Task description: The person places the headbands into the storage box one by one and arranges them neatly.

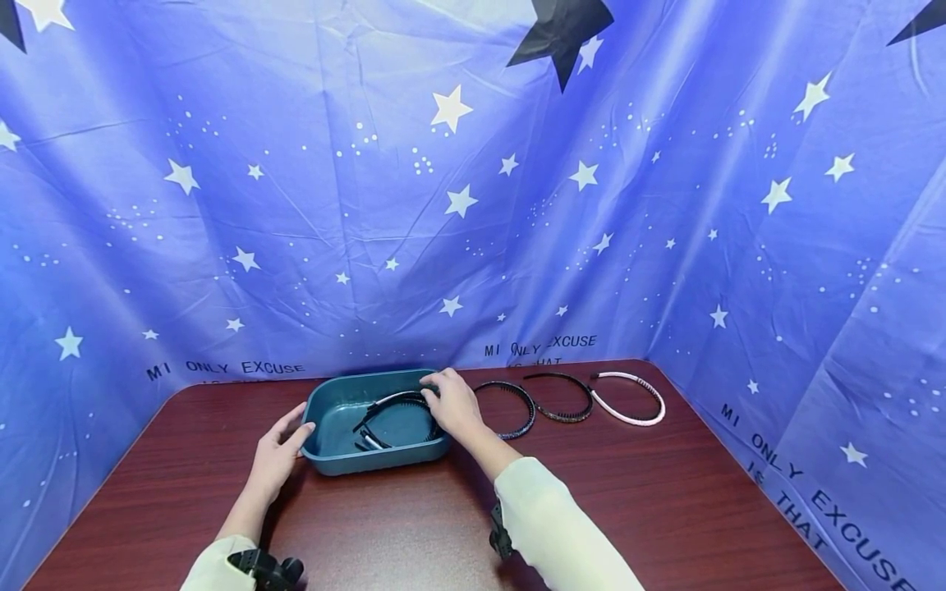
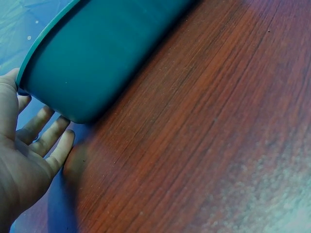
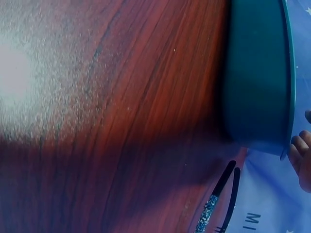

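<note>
A teal plastic basin (image 1: pixel 347 469) rests on the table. My left hand (image 1: pixel 276 451) grips its left end, thumb over the rim and fingers spread along the outer wall, as the left wrist view also shows. Inside the basin lie black headbands (image 1: pixel 399 396), one with a pale section near its front. My right hand (image 1: pixel 452 406) reaches over the right rim, thumb and fingertips pinching the black headband at the back right corner. In the right wrist view, only curled fingers (image 3: pixel 300 145) show at the rim; most of that hand is out of frame.
Right of the basin, a dark glittery headband (image 1: pixel 530 414), a black headband (image 1: pixel 569 419) and a pink headband (image 1: pixel 643 422) lie in a row on the reddish-brown table (image 1: pixel 665 509). A blue star-printed cloth (image 1: pixel 399 205) hangs behind and beside the table.
</note>
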Demonstrator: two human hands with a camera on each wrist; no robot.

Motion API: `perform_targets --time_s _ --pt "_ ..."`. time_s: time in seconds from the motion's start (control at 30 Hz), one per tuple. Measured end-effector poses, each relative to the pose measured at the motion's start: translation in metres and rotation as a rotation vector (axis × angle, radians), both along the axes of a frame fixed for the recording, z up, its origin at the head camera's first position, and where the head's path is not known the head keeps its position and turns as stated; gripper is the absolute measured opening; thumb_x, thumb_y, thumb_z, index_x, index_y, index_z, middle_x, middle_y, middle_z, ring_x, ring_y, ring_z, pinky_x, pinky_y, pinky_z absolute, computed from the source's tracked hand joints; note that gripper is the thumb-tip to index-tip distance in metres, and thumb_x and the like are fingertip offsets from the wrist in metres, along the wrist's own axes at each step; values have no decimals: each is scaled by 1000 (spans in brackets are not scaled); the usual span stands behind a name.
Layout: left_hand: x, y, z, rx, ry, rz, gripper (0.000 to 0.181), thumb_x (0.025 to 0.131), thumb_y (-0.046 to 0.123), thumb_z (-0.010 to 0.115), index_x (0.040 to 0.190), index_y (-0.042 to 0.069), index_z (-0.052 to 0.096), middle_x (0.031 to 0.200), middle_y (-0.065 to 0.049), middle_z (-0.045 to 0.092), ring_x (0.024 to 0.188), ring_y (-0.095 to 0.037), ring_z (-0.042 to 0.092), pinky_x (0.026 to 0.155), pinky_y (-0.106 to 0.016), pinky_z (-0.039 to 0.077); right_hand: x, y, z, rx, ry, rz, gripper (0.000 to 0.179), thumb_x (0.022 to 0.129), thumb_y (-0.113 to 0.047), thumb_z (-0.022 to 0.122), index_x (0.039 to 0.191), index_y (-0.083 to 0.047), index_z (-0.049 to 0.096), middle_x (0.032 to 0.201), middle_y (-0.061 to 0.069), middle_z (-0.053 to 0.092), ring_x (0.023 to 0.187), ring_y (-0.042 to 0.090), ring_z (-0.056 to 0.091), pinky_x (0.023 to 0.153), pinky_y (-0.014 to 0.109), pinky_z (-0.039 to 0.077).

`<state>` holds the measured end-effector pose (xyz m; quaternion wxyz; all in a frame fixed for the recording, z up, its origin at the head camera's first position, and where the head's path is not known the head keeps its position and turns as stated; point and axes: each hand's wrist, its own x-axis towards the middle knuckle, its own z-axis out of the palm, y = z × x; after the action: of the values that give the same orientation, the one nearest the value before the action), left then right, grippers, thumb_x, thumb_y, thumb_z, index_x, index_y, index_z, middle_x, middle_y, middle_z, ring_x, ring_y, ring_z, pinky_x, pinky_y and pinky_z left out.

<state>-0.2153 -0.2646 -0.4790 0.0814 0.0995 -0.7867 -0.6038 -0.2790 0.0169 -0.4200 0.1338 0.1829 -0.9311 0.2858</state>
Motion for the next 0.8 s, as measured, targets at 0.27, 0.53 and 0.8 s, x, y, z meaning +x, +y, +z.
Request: perform_targets --time_s 0.27,0.53,0.8 --pt "1 2 -1 6 33 10 55 95 33 53 143 10 38 133 -22 46 82 11 52 69 -15 51 -3 10 2 -5 -33 -8 24 91 -30 61 112 -20 67 105 1 60 84 14 56 68 28 46" --pt "2 2 2 3 8 3 53 96 32 52 144 14 37 136 -20 45 84 10 51 70 -14 50 -8 22 3 17 -40 -16 26 91 -32 60 114 -20 66 102 1 59 84 13 55 68 27 45" --pt "2 2 1 4 16 5 52 96 30 52 143 12 38 135 -20 45 82 8 52 68 -16 51 -9 32 6 31 -65 -6 28 91 -29 60 115 -15 66 106 6 60 91 19 59 74 35 48"
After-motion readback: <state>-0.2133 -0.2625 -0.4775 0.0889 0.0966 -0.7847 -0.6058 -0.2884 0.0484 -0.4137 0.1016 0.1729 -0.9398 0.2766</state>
